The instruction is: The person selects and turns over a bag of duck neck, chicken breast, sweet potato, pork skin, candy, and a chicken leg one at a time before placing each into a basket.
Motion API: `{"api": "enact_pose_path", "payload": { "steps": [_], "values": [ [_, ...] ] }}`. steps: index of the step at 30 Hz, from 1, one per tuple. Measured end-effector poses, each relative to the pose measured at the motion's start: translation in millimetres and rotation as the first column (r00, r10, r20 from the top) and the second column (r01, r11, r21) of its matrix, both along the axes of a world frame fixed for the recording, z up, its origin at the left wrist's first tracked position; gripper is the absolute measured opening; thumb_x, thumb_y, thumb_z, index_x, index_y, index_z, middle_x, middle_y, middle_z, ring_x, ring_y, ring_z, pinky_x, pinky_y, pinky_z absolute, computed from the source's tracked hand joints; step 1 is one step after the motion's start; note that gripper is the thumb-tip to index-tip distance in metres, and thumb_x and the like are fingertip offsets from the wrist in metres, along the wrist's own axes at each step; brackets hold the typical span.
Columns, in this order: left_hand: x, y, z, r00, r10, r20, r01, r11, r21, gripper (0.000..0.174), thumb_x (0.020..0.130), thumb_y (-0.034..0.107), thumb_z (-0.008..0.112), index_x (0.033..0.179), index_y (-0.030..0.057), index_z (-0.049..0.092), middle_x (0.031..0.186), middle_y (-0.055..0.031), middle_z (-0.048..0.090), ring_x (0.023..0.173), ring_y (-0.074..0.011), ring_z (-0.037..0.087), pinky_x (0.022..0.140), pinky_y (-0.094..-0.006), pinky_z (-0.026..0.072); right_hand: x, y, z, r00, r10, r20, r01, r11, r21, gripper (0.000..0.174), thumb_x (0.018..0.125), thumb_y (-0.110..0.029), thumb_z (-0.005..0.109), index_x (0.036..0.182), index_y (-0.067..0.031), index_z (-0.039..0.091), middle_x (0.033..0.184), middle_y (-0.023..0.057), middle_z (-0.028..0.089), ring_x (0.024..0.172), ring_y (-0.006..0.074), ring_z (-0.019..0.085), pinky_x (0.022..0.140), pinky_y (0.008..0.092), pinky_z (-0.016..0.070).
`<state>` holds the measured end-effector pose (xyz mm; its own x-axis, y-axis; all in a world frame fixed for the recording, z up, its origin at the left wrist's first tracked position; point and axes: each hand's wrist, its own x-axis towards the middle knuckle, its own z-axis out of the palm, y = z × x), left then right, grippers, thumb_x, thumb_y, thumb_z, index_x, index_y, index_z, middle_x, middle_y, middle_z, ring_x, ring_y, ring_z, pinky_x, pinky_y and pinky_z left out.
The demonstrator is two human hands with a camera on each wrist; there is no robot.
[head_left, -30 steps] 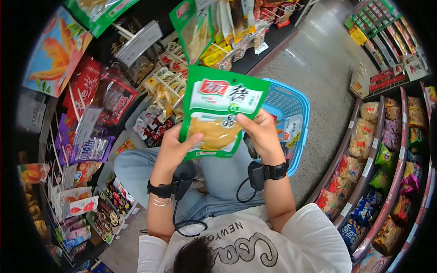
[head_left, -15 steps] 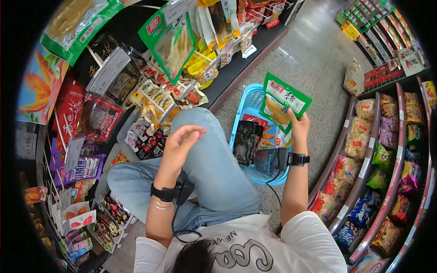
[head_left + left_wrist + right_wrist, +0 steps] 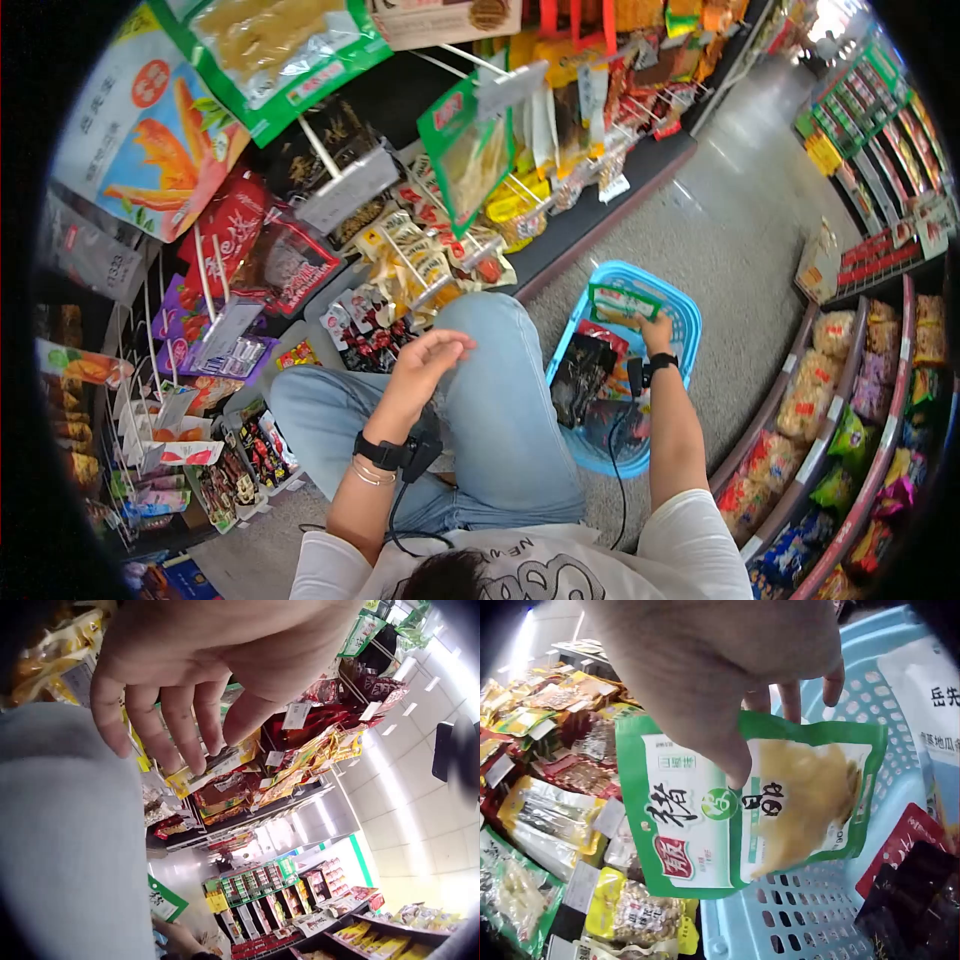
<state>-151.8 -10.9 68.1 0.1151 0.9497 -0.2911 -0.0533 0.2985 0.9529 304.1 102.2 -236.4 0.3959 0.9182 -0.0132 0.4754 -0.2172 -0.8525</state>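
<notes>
My right hand pinches a green-and-white snack packet at the far end of a blue basket. In the right wrist view the thumb of the right hand lies across the front of the packet, with the fingers behind it, over the basket's perforated wall. Black packets and a red packet lie in the basket. Above the bent knee my left hand holds nothing; its fingers hang loosely bent in the left wrist view, where the hand is large.
Hanging snack packets and price tags fill the rack on the left and ahead. Shelves of bagged snacks curve along the right. Grey floor runs between them. My jeans-covered knee is between left hand and basket.
The left hand let go of the packet and stayed near the knee. With the packet, the right hand moved right and then down into the basket area. The head view has shifted.
</notes>
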Motion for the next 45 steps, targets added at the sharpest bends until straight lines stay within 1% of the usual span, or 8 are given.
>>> {"api": "enact_pose_path", "payload": {
  "steps": [3,5,10,15,16,28,36,45],
  "values": [
    [-9,-2,-3,1.0,0.014,0.01,-0.014,1.0,-0.008,0.023,0.09,0.023,0.056,0.105,0.0065,0.061,0.103,-0.0043,0.064,0.093,-0.0126,0.058,0.082,-0.0274,0.0431,-10,-8,16,0.967,-0.072,0.243,0.104,0.987,-0.123,0.025,0.071,-0.019,0.073,0.087,-0.0014,0.067,0.08,0.0146,0.066,0.071,0.0259,0.062,0.069,0.0362,0.047],
    [-13,-4,-3,0.999,0.031,0.015,-0.031,0.999,-0.021,0.023,0.091,0.023,0.056,0.106,0.0067,0.061,0.104,-0.0041,0.064,0.094,-0.0125,0.058,0.082,-0.0272,0.0432,6,-6,-40,0.992,-0.126,0.017,0.125,0.99,0.067,0.021,0.075,-0.018,0.07,0.088,-0.0008,0.067,0.079,0.0129,0.066,0.072,0.0219,0.062,0.067,0.0343,0.047],
    [-17,-7,3,0.998,0.052,0.042,-0.05,0.998,-0.033,0.024,0.091,0.023,0.055,0.106,0.0063,0.06,0.104,-0.0038,0.064,0.094,-0.0123,0.058,0.083,-0.0271,0.0438,-3,-13,-31,0.919,-0.262,-0.295,0.251,0.965,-0.074,0.019,0.081,-0.012,0.065,0.092,0.0027,0.065,0.089,0.0082,0.066,0.084,0.0148,0.061,0.074,0.0297,0.0468],
    [-23,-13,3,0.996,0.066,0.065,-0.066,0.998,-0.009,0.025,0.091,0.023,0.056,0.107,0.0056,0.06,0.104,-0.004,0.064,0.094,-0.0124,0.058,0.084,-0.0272,0.0441,-46,-8,44,0.884,-0.235,-0.404,0.229,0.971,-0.064,0.024,0.083,-0.011,0.064,0.103,0.0022,0.061,0.097,0.008,0.065,0.087,0.0165,0.061,0.078,0.0279,0.0472],
    [-25,-14,3,0.995,0.068,0.077,-0.067,0.998,-0.018,0.025,0.091,0.023,0.055,0.108,0.0051,0.06,0.104,-0.0043,0.063,0.094,-0.0124,0.058,0.083,-0.0269,0.0442,-40,-4,34,0.912,-0.079,-0.402,0.093,0.996,0.015,0.027,0.086,-0.024,0.064,0.106,-0.006,0.06,0.101,0.0038,0.063,0.086,0.0143,0.059,0.069,0.0294,0.0471],
    [-68,-45,16,0.944,0.299,0.135,-0.307,0.951,0.036,0.021,0.092,0.025,0.054,0.096,0.0048,0.06,0.102,-0.005,0.063,0.092,-0.0122,0.058,0.081,-0.0272,0.0463,-254,-34,302,0.622,0.446,-0.643,-0.392,0.889,0.237,0.022,0.091,-0.02,0.056,0.104,-0.0021,0.058,0.096,0.0091,0.065,0.082,0.0149,0.062,0.072,0.0269,0.0497],
    [-130,-66,4,0.735,0.638,0.231,-0.661,0.75,0.029,0.025,0.092,0.027,0.055,0.107,0.007,0.058,0.111,-0.0052,0.059,0.1,-0.0135,0.055,0.085,-0.0298,0.044,-392,-66,320,0.308,0.684,-0.661,-0.716,0.625,0.312,0.024,0.091,-0.018,0.055,0.11,-0.0019,0.056,0.104,0.0102,0.064,0.091,0.0174,0.062,0.078,0.0279,0.0492],
    [-168,-31,0,0.653,0.738,0.169,-0.748,0.594,0.295,0.058,0.089,0.017,0.057,0.138,0.0012,0.031,0.139,-0.018,0.036,0.129,-0.0281,0.036,0.102,-0.0354,0.0332,-486,-36,320,0.303,0.758,-0.577,-0.728,0.575,0.373,0.039,0.092,-0.01,0.05,0.129,0.0012,0.043,0.128,0.0114,0.05,0.119,0.0193,0.047,0.096,0.0295,0.0395]
  ]
}}
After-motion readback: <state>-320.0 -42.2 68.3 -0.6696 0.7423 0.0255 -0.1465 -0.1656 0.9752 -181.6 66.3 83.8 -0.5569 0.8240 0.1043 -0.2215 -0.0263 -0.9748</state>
